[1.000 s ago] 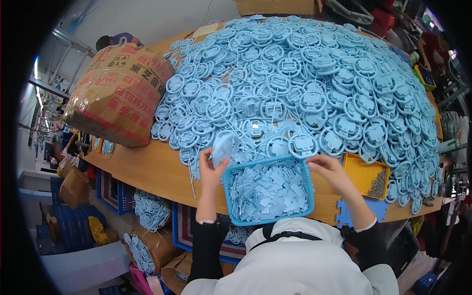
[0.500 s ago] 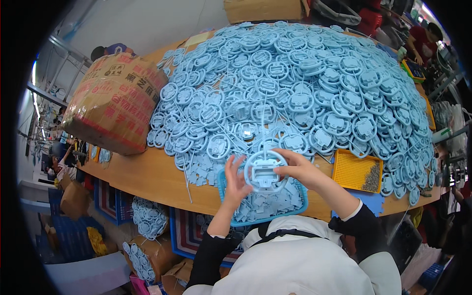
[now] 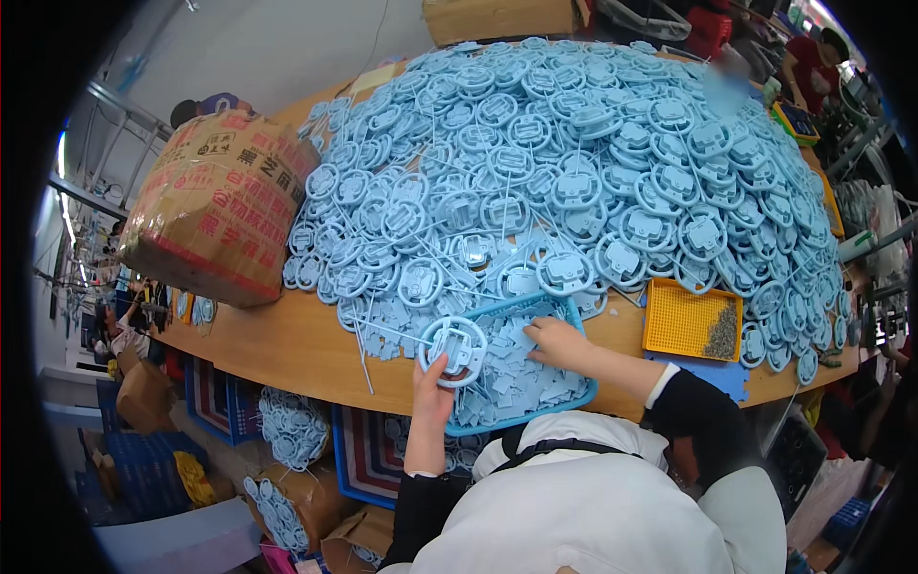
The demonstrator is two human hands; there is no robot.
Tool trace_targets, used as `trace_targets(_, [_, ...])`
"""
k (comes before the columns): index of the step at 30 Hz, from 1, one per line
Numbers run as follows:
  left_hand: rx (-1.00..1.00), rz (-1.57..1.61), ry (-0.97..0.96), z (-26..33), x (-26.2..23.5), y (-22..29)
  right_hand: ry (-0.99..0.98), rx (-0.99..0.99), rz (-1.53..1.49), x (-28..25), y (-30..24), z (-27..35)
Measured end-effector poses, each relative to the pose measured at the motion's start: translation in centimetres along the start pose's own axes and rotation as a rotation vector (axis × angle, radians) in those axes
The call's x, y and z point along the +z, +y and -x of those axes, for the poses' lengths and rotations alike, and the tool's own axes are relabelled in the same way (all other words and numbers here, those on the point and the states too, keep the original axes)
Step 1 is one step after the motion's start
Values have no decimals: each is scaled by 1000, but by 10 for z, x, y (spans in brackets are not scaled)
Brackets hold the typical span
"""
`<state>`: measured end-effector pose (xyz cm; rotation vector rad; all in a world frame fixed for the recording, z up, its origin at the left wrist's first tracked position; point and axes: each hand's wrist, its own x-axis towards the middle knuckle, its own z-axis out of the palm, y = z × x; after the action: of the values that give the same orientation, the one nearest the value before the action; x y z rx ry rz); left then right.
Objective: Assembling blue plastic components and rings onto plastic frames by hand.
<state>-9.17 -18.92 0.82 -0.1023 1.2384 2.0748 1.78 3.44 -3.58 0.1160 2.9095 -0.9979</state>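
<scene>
My left hand (image 3: 432,390) grips a light blue plastic ring part (image 3: 465,352) by its lower edge, tilted above the left side of a blue basket (image 3: 591,390). The part has a rectangular housing inside its ring, and a thin rod-like strip reaches left from it. Small flat light blue plastic pieces (image 3: 516,387) fill the basket. Over the basket's far right side, my right hand (image 3: 564,346) has its fingers drawn together, the tips down among the pieces. Whatever is between those fingertips is hidden.
A big heap of similar ring parts (image 3: 574,191) covers most of the table (image 3: 287,349). To the right of the basket sits a yellow tray (image 3: 674,320) with small grey bits. A taped carton (image 3: 215,210) stands at left. People (image 3: 813,72) are beyond the table.
Both hands held the ring part before me; my right hand has let go of it and moved down into the basket. My left hand has carried the part slightly left and tilted it.
</scene>
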Motion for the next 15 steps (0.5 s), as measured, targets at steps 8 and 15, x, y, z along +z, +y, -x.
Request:
trace_targets(8, [71,25,26,7,5,3,-77,262,-227,15,-4,-31])
trace_targets(15, [107,-195,40,-15,12,-17,375,170,-434,-28,10,-10])
